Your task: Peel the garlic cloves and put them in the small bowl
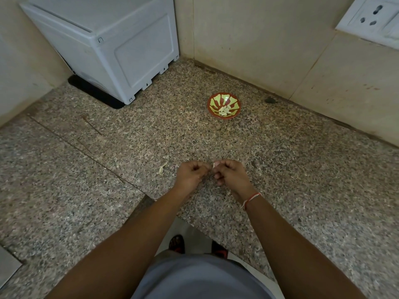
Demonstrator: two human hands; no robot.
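Note:
Both my hands meet over the granite counter near its front corner. My right hand (228, 172) pinches a garlic clove (215, 164), of which only a pale tip shows between the fingers. My left hand (191, 172) has its fingers curled and touches the clove from the left; whether it pinches the clove or its skin is hidden. The small red bowl (210, 102) with a yellow-green pattern stands farther back, near the wall, and holds several peeled cloves (224, 110).
Bits of garlic skin (162, 169) lie on the counter (108, 147) left of my hands. A white appliance (121, 46) stands in the back left corner. A wall socket (373, 16) is at the upper right. The counter's front edge runs below my wrists.

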